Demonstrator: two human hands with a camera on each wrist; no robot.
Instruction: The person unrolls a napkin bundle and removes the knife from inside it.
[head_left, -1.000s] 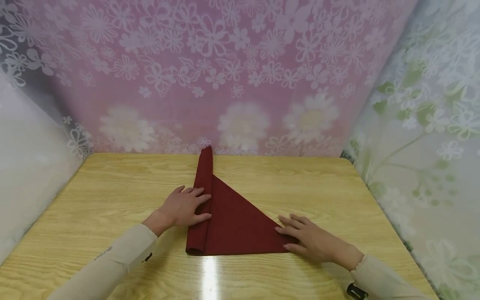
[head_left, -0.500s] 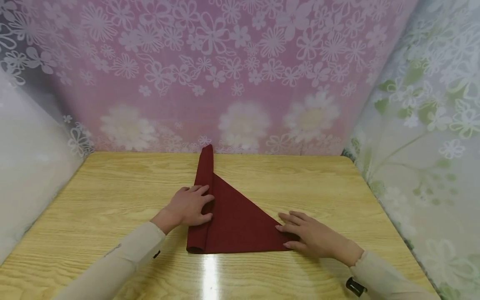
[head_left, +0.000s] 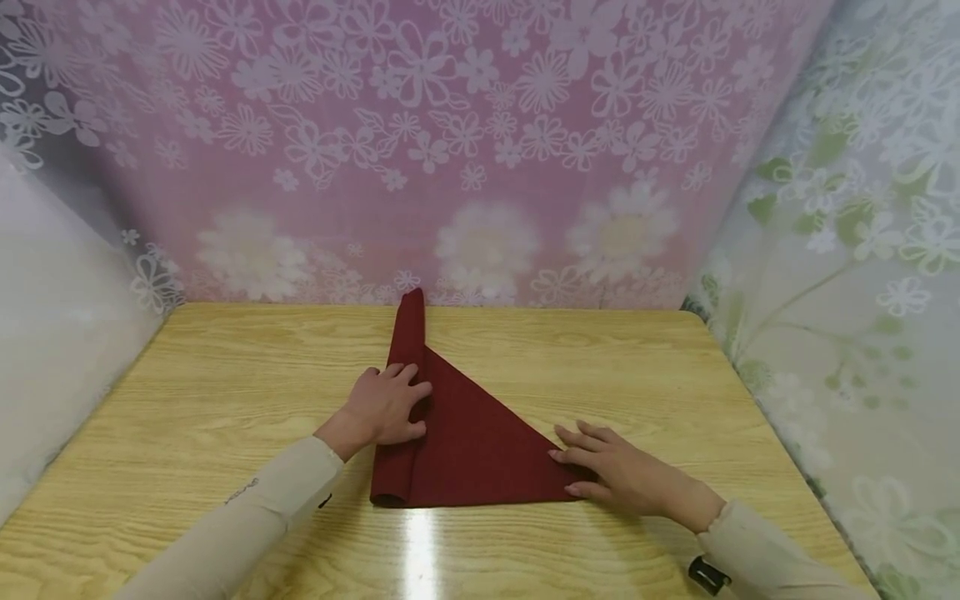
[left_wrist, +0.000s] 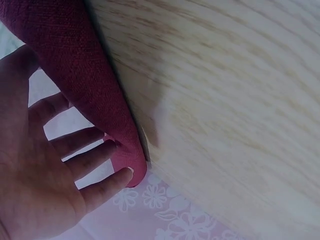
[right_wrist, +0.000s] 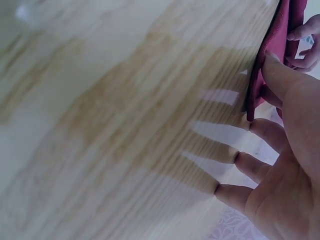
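Note:
A dark red cloth lies on the table as a flat triangle, its left side wound into a long roll reaching the far edge. Across the middle of that roll rests my left hand, fingers spread over its top and thumb on the near part. The left wrist view has those loosely extended fingers against the red fabric. My right hand rests at the cloth's right corner. In the right wrist view, its thumb touches the cloth edge, while the other fingertips meet the tabletop.
Wood-grain tabletop surrounds the cloth. A pink flowered backdrop stands behind the far edge, with a pale leafy panel on the right and a whitish panel on the left. A light glare marks the near tabletop.
My left hand has shifted slightly right and farther along the roll, its fingers a little more bent. The right hand and the cloth look almost unchanged.

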